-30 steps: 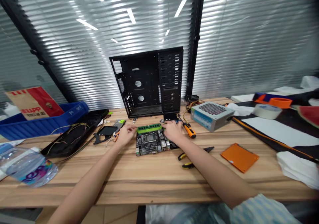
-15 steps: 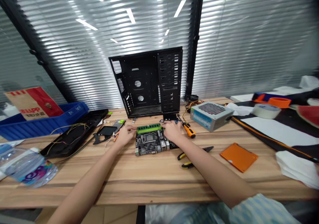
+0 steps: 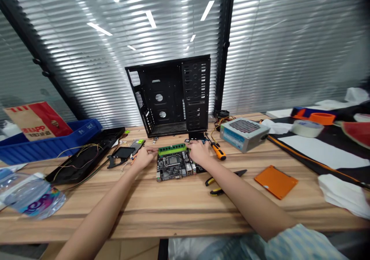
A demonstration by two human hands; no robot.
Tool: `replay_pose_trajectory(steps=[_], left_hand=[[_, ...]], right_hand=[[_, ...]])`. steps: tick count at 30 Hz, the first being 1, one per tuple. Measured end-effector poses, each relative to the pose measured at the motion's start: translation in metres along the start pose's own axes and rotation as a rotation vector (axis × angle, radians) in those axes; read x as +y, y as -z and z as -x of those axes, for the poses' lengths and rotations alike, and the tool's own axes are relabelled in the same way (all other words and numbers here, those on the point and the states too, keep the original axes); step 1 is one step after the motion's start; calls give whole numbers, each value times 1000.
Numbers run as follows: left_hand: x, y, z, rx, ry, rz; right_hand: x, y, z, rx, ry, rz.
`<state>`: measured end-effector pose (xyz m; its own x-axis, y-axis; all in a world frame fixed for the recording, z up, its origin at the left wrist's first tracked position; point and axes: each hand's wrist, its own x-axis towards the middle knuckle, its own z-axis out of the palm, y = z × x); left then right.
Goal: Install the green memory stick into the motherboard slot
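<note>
A motherboard (image 3: 170, 172) lies flat on the wooden table in front of me. Along its far edge a green RAM stick (image 3: 172, 148) stands in the bright green memory slots; whether it is fully seated I cannot tell. My left hand (image 3: 145, 156) has its fingers closed at the stick's left end. At the right end, the fingers of my right hand (image 3: 199, 151) are closed too, partly hiding the board's corner. Yellow-and-black pliers (image 3: 217, 192) lie beneath my right forearm. Just right of that hand is an orange-handled screwdriver (image 3: 219, 152).
Behind the board stands an open black computer case (image 3: 170, 94). A power supply (image 3: 244, 133) sits to the right, with an orange square plate (image 3: 276, 182) nearer me. On the left are a blue bin (image 3: 66, 142), a black panel with wires (image 3: 83, 156) and a water bottle (image 3: 34, 196).
The whole view has shifted very slightly. Both hands stay at the ends of the RAM stick, with no clear movement.
</note>
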<state>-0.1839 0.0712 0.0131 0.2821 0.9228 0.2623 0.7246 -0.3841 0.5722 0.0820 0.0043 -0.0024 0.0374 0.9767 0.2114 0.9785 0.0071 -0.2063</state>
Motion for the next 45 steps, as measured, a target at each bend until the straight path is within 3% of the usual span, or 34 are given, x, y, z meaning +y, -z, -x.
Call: replay_pose_trajectory(steps=[7, 13, 21, 31, 45], left_hand=[[-3, -1, -2, 2, 67, 34], [-5, 0, -3, -40, 149, -74], [1, 4, 2, 87, -70, -206], [-4, 0, 2, 84, -54, -241], [3, -3, 6, 75, -42, -241]], right_hand=[[-1, 1, 1, 0, -9, -21], [-2, 1, 3, 47, -6, -43], [-4, 5, 4, 37, -43, -45], [-5, 4, 3, 3, -21, 4], [5, -13, -10, 36, 83, -98]])
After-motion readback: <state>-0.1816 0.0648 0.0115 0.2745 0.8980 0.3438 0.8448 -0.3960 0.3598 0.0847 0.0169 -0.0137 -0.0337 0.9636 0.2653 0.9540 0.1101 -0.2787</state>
